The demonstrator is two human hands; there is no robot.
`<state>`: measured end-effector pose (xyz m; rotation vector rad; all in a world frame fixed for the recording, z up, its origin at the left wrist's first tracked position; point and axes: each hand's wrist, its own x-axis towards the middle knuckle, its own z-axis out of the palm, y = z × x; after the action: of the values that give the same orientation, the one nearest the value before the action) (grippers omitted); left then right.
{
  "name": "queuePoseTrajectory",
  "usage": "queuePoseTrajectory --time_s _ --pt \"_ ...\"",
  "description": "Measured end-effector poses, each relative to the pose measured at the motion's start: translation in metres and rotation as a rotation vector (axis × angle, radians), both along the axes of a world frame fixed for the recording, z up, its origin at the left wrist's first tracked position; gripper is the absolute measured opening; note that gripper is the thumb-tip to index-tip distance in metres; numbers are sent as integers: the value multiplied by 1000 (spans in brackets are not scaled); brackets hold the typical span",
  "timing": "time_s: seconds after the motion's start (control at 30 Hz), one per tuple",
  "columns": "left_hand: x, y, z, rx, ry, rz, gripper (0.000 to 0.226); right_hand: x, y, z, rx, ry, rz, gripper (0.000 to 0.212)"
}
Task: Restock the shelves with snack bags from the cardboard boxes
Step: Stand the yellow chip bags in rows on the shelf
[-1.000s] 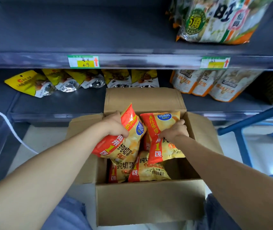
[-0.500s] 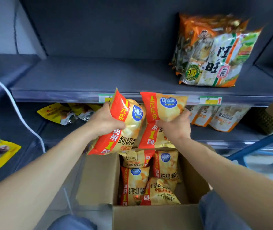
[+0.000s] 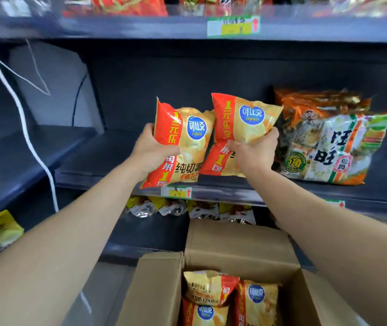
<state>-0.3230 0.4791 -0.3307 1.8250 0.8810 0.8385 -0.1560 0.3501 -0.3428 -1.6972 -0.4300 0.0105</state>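
Head view: left hand (image 3: 151, 150) clenching fingers round one chip bag (image 3: 183, 147), right hand (image 3: 253, 152) gripping another chip bag (image 3: 241, 128) just beside it, both hovering over the middle shelf (image 3: 98, 156); more bags lying in the cardboard box (image 3: 234, 248) below.

The left hand (image 3: 151, 150) and right hand (image 3: 253, 152) each grip a chip bag (image 3: 183, 142) (upright, edges touching) over the dark shelf (image 3: 98, 156); an open cardboard box (image 3: 234, 245) sits below.
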Motion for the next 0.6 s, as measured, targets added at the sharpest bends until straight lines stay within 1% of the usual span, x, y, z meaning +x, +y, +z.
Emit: queuePoseTrajectory --time_s 0.17,0.27,0.43,0.6 --pt "35 7 -10 -3 -16 54 64 33 20 -5 13 -36 37 84" --pt "56 7 -18 6 -3 99 59 56 27 -17 31 -25 84 82" --pt "82 13 -14 -33 11 125 60 86 39 -24 56 2 170 84" --pt "93 36 -21 -60 39 102 70 108 54 -30 66 -9 220 81"
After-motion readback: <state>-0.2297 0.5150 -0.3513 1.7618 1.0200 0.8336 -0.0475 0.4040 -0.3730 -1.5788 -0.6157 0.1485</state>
